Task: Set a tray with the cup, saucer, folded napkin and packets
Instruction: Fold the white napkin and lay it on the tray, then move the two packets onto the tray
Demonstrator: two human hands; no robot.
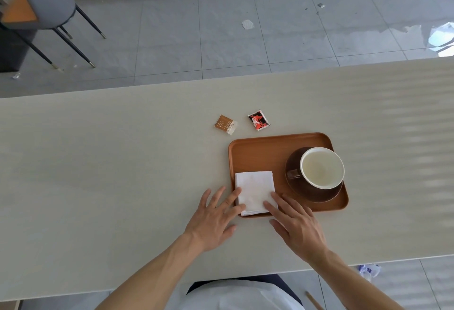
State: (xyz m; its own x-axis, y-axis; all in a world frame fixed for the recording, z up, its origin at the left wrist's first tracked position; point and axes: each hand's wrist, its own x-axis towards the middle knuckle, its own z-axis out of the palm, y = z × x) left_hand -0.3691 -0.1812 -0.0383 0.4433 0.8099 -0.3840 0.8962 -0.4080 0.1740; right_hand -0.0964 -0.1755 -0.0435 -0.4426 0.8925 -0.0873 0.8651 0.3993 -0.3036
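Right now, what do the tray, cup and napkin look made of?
Tray: probably wood or wood-look, matte orange-brown with faint grain. Cup: likely glazed ceramic, glossy brown outside, cream inside. Napkin: soft white paper or cloth, layered edges visible; I cannot tell which.

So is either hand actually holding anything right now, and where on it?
Nothing is gripped. Both hands lie flat with straight fingers on the folded napkin: the left hand touches its near left corner, the right hand its near right corner.

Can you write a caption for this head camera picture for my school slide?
Both hands flatten the napkin on the tray beside cup and saucer; two packets wait on the table.
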